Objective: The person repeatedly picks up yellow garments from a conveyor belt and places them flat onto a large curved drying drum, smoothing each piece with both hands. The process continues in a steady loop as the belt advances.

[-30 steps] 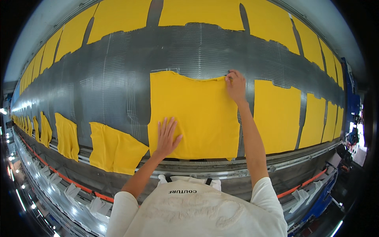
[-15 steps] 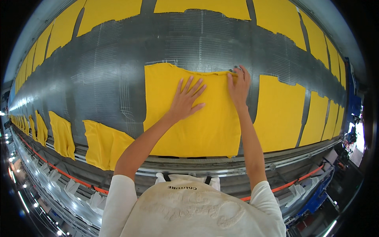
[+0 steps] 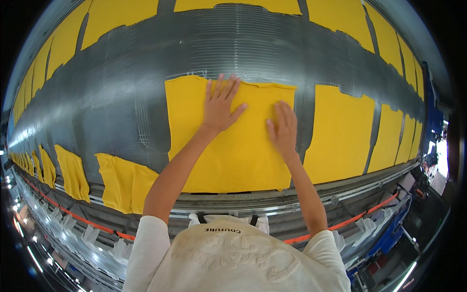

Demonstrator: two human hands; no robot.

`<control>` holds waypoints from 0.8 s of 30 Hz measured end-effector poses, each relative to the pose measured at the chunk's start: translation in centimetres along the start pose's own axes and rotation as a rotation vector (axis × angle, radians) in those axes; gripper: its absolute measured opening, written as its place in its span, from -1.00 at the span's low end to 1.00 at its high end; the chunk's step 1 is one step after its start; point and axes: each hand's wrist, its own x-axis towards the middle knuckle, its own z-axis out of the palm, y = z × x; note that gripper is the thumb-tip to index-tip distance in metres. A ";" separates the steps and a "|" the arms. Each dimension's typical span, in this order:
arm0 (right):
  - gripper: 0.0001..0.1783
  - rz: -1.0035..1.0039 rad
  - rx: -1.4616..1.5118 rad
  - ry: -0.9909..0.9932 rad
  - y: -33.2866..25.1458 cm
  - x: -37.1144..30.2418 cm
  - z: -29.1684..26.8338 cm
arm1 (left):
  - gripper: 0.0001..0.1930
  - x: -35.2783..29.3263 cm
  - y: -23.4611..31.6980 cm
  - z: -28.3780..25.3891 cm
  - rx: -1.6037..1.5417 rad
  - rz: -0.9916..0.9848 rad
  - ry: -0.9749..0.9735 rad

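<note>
A yellow fabric panel (image 3: 228,160) lies spread on the dark grey table in front of me, its far edge slightly curled and wavy. My left hand (image 3: 220,107) is flat on its upper middle, fingers apart, with the fingertips at the far edge. Near the panel's right side is my right hand (image 3: 283,127), thumb held off from the fingers and nothing in it. It is slightly blurred, so whether it presses on the fabric or hovers just above cannot be made out.
Flat yellow panels (image 3: 340,131) continue to the right, and another row (image 3: 238,5) lies along the far side. Crumpled yellow pieces (image 3: 116,180) hang over the near edge at left. A metal rail (image 3: 350,189) and an orange strip (image 3: 82,216) run along my side.
My left hand has slid up to the far edge. My right hand has left the far right corner and come back toward me. The view has shifted slightly.
</note>
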 end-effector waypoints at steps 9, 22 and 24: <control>-0.19 -0.153 -0.198 -0.237 0.7 4.2 0.2 | -0.24 -0.4 0.3 0.3 -0.018 0.043 -0.032; -0.18 -0.150 -0.209 -0.137 2.5 8.7 1.7 | -0.28 -1.2 0.9 -0.4 -0.030 0.193 -0.120; -0.18 -0.126 -0.196 -0.102 2.6 8.7 1.8 | -0.27 -0.9 1.1 -0.4 -0.042 0.198 -0.127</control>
